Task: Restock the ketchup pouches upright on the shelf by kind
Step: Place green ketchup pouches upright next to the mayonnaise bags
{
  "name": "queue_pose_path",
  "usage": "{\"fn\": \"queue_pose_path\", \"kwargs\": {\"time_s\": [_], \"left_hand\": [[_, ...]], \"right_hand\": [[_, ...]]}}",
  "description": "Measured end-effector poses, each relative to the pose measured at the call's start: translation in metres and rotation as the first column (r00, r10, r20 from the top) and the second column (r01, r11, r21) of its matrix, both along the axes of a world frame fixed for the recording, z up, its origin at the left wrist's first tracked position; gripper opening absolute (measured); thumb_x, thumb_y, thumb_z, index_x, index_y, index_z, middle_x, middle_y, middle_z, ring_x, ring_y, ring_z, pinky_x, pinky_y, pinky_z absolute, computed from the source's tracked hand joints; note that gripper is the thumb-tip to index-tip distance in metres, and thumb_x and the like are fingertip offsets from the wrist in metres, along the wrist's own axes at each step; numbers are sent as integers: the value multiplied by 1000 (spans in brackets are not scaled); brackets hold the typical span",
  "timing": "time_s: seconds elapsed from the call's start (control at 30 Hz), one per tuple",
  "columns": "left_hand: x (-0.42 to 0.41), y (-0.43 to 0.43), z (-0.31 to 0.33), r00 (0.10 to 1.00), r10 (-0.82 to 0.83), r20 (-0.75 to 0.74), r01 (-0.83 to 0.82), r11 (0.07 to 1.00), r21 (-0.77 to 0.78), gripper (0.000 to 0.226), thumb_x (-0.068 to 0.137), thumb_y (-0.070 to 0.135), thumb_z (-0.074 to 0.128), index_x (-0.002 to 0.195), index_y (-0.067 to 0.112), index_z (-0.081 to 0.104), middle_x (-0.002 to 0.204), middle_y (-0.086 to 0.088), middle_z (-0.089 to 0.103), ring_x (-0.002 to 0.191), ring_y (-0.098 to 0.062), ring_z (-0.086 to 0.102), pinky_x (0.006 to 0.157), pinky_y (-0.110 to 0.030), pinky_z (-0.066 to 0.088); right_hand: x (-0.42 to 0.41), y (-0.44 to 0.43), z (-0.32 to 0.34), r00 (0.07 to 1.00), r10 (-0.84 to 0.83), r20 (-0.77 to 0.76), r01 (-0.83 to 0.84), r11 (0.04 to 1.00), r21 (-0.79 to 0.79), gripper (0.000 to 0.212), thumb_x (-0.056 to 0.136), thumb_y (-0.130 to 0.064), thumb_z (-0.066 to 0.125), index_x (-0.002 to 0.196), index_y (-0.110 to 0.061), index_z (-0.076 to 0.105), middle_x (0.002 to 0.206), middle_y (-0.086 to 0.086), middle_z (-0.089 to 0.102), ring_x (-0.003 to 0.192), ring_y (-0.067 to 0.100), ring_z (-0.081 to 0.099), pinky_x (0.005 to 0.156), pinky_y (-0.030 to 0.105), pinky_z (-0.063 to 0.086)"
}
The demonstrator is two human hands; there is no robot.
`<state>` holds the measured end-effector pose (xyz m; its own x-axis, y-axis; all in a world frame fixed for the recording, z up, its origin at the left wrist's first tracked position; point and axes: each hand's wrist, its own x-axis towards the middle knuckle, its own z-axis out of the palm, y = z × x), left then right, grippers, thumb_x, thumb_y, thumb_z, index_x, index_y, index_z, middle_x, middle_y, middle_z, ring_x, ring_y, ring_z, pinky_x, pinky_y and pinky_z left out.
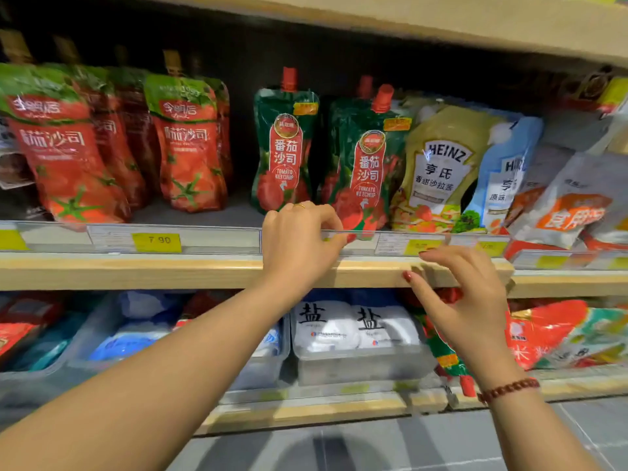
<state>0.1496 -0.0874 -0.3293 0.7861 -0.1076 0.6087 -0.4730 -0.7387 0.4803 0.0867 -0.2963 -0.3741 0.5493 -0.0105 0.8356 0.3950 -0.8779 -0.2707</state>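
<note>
The shelf is a wooden board with a clear price rail along its near edge. On its left side stand the red pouches with green tops, several in a row and one behind another, leaning a little. In the middle stand two dark green pouches with red caps; the right one tilts and its bottom hangs over the price rail. Right of them are Heinz salad dressing pouches, another kind.

The left hand rests on the rail just beside the tilted green pouch, its fingers curled over the rail edge, holding no pouch. The right hand hovers lower, in front of the shelf edge, fingers spread and empty.

I judge these pouches to be soft and rather light, with smooth film that can slip and a body that bends when squeezed. The stiff places are the cap neck and the side seams. It is better to pinch near the neck and support the bottom, so the pouch stands on its folded base.
</note>
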Motion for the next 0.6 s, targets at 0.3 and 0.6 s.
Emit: {"fn": "queue_pose_path", "kwargs": {"time_s": [0.3,0.6], "left_hand": [[3,-4,-10,997,44,59,-45,999,15,15,79,46,66,77,31,62,87,8,65,90,-17,53,69,-26,14],[4,-5,-12,997,48,56,-49,999,19,16,80,48,65,78,32,61,88,7,65,94,-18,52,72,-26,15]], "right_hand": [[-50,-42,-104,887,-261,-382,290,957,21,52,66,-43,78,108,-18,63,110,1,64,105,22,55,89,45,42],[-51,-57,-134,909,-264,-324,271,962,-24,54,64,17,70,114,-2,63,111,16,66,100,34,57,88,48,49]]}}
